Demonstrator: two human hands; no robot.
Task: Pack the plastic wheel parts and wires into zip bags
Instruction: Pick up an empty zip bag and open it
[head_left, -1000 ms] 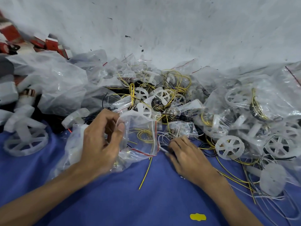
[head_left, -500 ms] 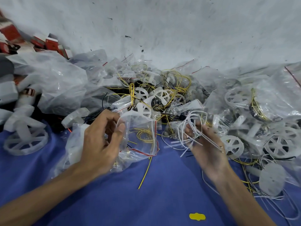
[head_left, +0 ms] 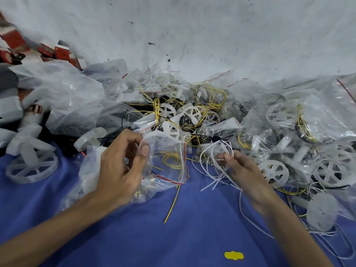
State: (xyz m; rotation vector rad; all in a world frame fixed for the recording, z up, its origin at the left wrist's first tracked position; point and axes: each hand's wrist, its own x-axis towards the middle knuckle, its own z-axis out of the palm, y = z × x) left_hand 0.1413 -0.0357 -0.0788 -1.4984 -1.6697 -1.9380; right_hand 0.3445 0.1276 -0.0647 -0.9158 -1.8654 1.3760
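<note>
Left grip point(head_left: 123, 170) pinches the mouth of the zip bag point(head_left: 169, 149), holding it open low over the near middle of the blue desk point(head_left: 192, 232); I see yellow wires point(head_left: 171, 159) coiled inside. Right grip point(head_left: 248, 174), just right of the bag, pinches a bunch of white wires point(head_left: 215, 151). Farther off and to the right lie a loose wheel point(head_left: 273, 172) and filled bags point(head_left: 317, 116).

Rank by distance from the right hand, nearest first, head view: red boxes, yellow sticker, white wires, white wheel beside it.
1. white wires: pinched in the right hand.
2. white wheel: just to its right.
3. yellow sticker: on the cloth, below.
4. red boxes: far left, against the wall.
</note>
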